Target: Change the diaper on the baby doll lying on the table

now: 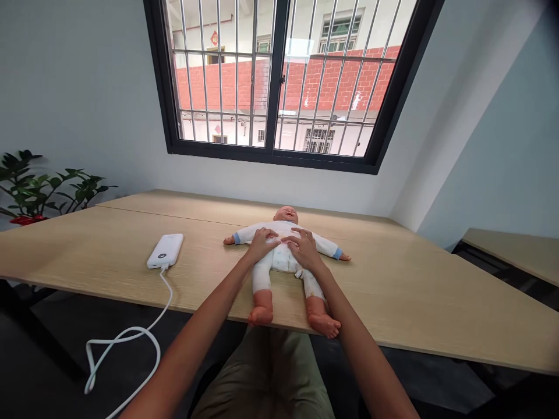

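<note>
A baby doll (286, 214) lies on its back on the wooden table, its head away from me and its bare feet at the front edge. It wears a white outfit (286, 259) with blue cuffs and a faint print. My left hand (262, 244) rests on its belly at the left, fingers bent and apart, tips on the cloth near the middle. From the other side my right hand (303, 249) lies on the belly with its fingers spread toward the left hand. A small white tie or fold of cloth (299, 273) shows by the doll's right-side leg.
On the table (419, 285), to the left, lies a white power bank (166, 250). Its white cable (165, 285) hangs over the front edge in loops. A leafy plant (48, 189) stands at far left, and a barred window (279, 87) is behind. Another wooden surface (515, 250) is at right.
</note>
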`<state>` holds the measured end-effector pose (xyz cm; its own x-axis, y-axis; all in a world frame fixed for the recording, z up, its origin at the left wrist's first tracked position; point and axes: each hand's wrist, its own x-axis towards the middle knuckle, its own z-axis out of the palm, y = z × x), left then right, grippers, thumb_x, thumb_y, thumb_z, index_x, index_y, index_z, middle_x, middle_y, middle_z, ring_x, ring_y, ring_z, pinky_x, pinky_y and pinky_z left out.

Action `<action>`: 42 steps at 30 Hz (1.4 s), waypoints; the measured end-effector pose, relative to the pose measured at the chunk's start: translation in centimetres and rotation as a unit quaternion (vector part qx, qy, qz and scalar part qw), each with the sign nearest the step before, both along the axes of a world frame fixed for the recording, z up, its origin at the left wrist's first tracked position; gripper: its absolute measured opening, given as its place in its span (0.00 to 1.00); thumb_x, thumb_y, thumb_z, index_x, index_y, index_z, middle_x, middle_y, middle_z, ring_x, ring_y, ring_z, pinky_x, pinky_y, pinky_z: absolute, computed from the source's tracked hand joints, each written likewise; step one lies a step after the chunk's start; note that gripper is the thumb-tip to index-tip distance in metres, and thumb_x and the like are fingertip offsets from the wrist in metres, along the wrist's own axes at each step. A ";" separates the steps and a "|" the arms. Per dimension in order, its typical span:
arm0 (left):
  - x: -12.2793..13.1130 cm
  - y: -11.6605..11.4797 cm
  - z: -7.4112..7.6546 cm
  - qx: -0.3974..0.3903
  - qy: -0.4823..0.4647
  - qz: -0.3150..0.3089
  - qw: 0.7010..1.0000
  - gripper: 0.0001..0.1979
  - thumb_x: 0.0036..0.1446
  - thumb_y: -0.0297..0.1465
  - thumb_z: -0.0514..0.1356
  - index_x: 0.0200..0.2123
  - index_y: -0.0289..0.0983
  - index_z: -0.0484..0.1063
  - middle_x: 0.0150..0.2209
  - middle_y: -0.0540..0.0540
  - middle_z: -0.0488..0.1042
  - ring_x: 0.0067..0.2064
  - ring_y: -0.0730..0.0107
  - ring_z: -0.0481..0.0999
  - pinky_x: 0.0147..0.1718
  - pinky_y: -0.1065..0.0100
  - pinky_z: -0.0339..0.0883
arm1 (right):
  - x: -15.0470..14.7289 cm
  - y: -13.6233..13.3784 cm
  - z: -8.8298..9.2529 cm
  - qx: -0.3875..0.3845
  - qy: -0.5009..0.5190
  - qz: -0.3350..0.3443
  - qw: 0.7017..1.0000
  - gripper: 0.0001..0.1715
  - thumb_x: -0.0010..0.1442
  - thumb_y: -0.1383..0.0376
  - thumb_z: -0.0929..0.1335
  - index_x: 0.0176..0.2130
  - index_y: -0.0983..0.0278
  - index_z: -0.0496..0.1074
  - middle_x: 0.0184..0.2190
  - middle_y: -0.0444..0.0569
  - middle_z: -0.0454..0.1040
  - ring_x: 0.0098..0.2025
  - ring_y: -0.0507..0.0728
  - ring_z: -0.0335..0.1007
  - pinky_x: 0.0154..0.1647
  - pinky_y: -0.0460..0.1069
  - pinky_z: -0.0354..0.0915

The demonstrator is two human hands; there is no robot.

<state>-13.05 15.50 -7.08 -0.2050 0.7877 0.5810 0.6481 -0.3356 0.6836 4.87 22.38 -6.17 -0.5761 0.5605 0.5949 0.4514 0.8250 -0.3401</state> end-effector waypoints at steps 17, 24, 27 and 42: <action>-1.7 0.4 0.1 -0.052 -0.090 -0.100 0.990 0.20 0.42 0.47 0.67 0.24 0.35 0.70 0.25 0.50 0.67 0.30 0.70 0.64 0.29 0.69 0.57 | -2.2 -0.8 0.9 -0.045 0.000 0.027 0.999 0.07 0.62 0.62 0.68 0.35 0.63 0.75 0.32 0.46 0.73 0.34 0.54 0.67 0.36 0.48 0.58; -3.8 0.0 0.3 -0.104 -0.069 -0.163 0.979 0.20 0.47 0.48 0.66 0.24 0.36 0.71 0.24 0.51 0.67 0.27 0.72 0.63 0.26 0.70 0.58 | -2.6 -0.3 0.2 -0.064 0.049 0.064 0.995 0.09 0.62 0.62 0.62 0.31 0.63 0.66 0.32 0.47 0.70 0.33 0.54 0.64 0.37 0.49 0.60; -4.5 0.0 0.2 -0.120 -0.063 -0.174 0.975 0.19 0.51 0.47 0.64 0.26 0.35 0.73 0.26 0.50 0.69 0.27 0.72 0.64 0.25 0.70 0.59 | -2.6 -0.3 0.1 -0.097 0.072 0.071 0.990 0.10 0.60 0.60 0.62 0.30 0.62 0.65 0.30 0.47 0.68 0.32 0.54 0.63 0.36 0.49 0.60; -2.2 1.6 -0.3 -0.045 -0.129 -0.053 0.989 0.13 0.55 0.40 0.62 0.30 0.36 0.65 0.30 0.49 0.68 0.33 0.70 0.65 0.36 0.67 0.62 | -2.5 0.9 0.1 -0.149 0.103 -0.027 0.983 0.11 0.52 0.62 0.64 0.23 0.65 0.67 0.26 0.47 0.68 0.32 0.55 0.63 0.37 0.49 0.58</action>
